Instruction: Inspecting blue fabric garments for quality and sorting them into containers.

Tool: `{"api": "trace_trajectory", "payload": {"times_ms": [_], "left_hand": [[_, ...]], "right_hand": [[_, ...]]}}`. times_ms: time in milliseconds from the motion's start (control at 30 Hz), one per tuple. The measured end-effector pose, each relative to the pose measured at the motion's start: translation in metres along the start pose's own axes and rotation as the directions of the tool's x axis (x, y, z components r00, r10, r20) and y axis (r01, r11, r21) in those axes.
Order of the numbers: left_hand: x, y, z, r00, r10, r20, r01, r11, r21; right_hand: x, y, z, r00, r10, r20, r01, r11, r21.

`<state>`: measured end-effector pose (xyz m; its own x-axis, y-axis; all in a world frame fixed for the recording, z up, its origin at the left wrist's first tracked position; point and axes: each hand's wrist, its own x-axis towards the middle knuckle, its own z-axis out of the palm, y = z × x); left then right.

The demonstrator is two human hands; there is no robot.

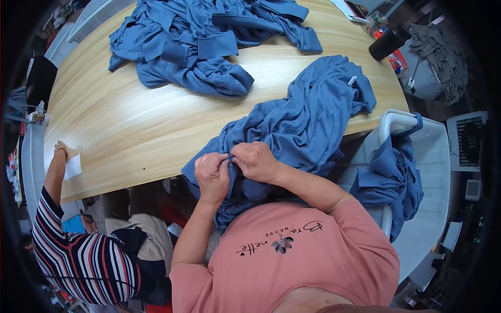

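Observation:
A crumpled blue garment (pixel 313 104) lies across the near edge of the table and hangs down toward my lap. My left hand (pixel 211 175) and my right hand (pixel 255 161) meet at its near side, closed, pinching a small fold of the cloth between their fingertips. The exact part of the garment in that pinch is mostly covered by my fingers. A small white tag (pixel 352 80) shows near the garment's far right end.
A heap of blue garments (pixel 182 57) lies at the table's (pixel 115 125) far side. At right, blue cloth (pixel 394 172) hangs in a pale plastic bin (pixel 436 156). A black bottle (pixel 389 43) stands at the far right. A person in stripes (pixel 86 261) rests a hand by white paper (pixel 73 167).

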<state>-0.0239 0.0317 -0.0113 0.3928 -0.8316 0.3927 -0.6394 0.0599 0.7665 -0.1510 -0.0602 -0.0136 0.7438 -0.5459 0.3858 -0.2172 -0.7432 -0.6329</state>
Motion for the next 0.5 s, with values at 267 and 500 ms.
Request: {"api": "trace_trajectory", "payload": {"times_ms": [267, 500], "left_hand": [[-0.001, 0.011, 0.009, 0.979, 0.174, -0.103, -0.157, 0.976, 0.152], [0.015, 0.032, 0.02, 0.996, 0.058, -0.071, -0.073, 0.968, -0.238]], "right_hand": [[0.004, -0.002, 0.006, 0.985, -0.038, -0.17, 0.033, 0.999, -0.033], [-0.002, 0.006, -0.03, 0.956, -0.045, -0.291, 0.108, 0.972, 0.206]]}}
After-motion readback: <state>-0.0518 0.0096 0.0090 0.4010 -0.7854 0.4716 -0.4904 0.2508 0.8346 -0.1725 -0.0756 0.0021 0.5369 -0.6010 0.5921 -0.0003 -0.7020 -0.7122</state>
